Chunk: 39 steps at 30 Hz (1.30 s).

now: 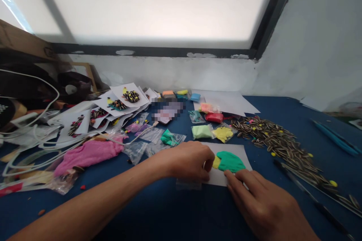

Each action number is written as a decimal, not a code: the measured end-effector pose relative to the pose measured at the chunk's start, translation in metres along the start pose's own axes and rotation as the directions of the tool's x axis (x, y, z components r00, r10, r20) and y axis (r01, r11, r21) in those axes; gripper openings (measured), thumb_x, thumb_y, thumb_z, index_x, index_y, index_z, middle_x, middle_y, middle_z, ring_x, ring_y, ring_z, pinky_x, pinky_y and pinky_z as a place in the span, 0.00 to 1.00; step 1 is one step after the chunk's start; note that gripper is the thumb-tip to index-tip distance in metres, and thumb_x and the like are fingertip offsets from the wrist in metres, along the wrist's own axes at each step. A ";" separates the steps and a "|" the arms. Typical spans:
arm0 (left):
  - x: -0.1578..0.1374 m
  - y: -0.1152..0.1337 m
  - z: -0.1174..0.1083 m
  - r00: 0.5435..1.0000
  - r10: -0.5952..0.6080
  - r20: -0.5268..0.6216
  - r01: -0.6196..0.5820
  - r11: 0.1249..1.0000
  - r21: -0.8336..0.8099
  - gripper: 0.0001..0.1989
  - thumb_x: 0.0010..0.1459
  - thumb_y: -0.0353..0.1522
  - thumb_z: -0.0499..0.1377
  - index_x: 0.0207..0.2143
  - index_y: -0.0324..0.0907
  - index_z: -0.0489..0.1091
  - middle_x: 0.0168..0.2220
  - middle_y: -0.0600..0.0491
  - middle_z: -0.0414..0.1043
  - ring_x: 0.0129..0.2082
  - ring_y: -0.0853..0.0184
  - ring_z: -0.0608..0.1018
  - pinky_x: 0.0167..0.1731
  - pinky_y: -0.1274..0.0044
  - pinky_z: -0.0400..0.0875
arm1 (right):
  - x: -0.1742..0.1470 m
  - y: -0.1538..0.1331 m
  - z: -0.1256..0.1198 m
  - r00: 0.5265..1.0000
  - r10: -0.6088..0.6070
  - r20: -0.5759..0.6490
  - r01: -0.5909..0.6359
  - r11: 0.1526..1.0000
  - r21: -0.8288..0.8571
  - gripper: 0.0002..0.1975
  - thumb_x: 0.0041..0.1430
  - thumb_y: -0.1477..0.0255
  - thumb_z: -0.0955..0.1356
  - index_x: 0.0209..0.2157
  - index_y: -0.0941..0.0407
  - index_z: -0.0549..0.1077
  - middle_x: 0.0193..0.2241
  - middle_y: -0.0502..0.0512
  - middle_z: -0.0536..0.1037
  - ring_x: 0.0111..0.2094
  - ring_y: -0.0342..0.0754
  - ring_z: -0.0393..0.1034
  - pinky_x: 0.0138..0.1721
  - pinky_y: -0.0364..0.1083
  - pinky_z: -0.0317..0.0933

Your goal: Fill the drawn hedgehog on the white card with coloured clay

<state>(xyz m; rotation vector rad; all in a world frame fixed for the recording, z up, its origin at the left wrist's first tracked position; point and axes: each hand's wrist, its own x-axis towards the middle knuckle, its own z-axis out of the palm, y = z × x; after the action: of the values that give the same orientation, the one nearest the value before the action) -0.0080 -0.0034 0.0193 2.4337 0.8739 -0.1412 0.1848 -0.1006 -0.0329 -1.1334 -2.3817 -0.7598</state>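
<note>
A sheet of white paper lies in front of me on the blue table. On it is a flattened green piece of modelling clay, with a smaller yellow piece of clay at its left end. My left hand is over the paper's left part, its fingers curled in beside the yellow clay. What its fingertips hold, if anything, is hidden. My right hand rests at the paper's lower right, fingers stretched out, the index fingertip close under the green clay's lower edge.
Behind the paper lie bags of light green clay, yellow clay and red clay. Sunflower seeds spread to the right, near a pen. At left are decorated cards, a pink cloth and white cables.
</note>
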 end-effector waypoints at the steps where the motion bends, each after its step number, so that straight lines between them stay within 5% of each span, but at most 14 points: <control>1: 0.000 0.000 0.000 1.000 -0.002 0.002 0.002 1.000 -0.002 0.06 0.49 0.31 0.61 0.32 0.42 0.75 0.29 0.52 0.75 0.29 0.66 0.74 0.23 0.78 0.58 | -0.001 0.000 0.000 1.000 0.004 -0.005 -0.004 1.000 -0.004 0.16 0.68 0.76 0.57 0.39 0.60 0.75 0.25 0.55 0.75 0.23 0.46 0.70 0.22 0.46 0.57; 21: 0.002 -0.004 0.002 1.000 -0.013 0.018 0.014 0.999 -0.039 0.07 0.49 0.32 0.61 0.33 0.42 0.75 0.30 0.52 0.76 0.28 0.67 0.74 0.23 0.79 0.59 | 0.000 0.003 0.000 1.000 -0.010 -0.004 0.010 0.999 0.049 0.15 0.68 0.75 0.56 0.42 0.60 0.73 0.25 0.54 0.76 0.22 0.45 0.72 0.21 0.44 0.60; 27: 0.001 -0.003 0.002 1.000 -0.018 0.012 0.018 0.999 -0.027 0.07 0.49 0.32 0.61 0.33 0.43 0.75 0.29 0.53 0.75 0.27 0.68 0.73 0.24 0.79 0.58 | 0.000 0.003 0.000 0.999 0.031 0.032 -0.035 0.991 0.133 0.16 0.69 0.72 0.56 0.41 0.57 0.73 0.26 0.54 0.75 0.23 0.45 0.72 0.21 0.43 0.63; 32: 0.000 -0.001 -0.001 0.999 -0.039 0.029 0.041 0.998 -0.049 0.06 0.49 0.32 0.61 0.32 0.43 0.74 0.31 0.53 0.75 0.29 0.67 0.74 0.24 0.79 0.60 | -0.004 0.022 -0.005 0.981 0.183 0.071 -0.189 0.977 0.095 0.16 0.68 0.70 0.57 0.47 0.58 0.72 0.28 0.53 0.74 0.25 0.46 0.73 0.21 0.44 0.62; 36: 0.000 -0.003 -0.005 0.998 -0.030 0.057 0.041 0.978 -0.203 0.05 0.51 0.32 0.62 0.31 0.40 0.73 0.29 0.53 0.75 0.26 0.69 0.74 0.22 0.81 0.61 | -0.003 0.049 -0.005 0.960 0.273 0.053 -0.273 0.962 -0.020 0.15 0.67 0.69 0.57 0.44 0.58 0.72 0.31 0.56 0.75 0.27 0.50 0.74 0.23 0.46 0.60; 39: 0.001 -0.008 -0.008 0.997 -0.005 0.077 0.043 0.867 -0.497 0.08 0.57 0.36 0.60 0.32 0.39 0.71 0.27 0.53 0.75 0.21 0.71 0.73 0.20 0.81 0.62 | 0.006 0.065 -0.007 0.928 0.356 0.109 -0.364 0.929 0.069 0.10 0.61 0.73 0.59 0.33 0.54 0.71 0.29 0.54 0.74 0.26 0.48 0.70 0.23 0.46 0.56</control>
<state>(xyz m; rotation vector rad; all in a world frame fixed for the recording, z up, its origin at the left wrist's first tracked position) -0.0125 0.0064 0.0222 1.9204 0.7909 -0.0086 0.2333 -0.0673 -0.0042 -1.5411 -2.1609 -0.4794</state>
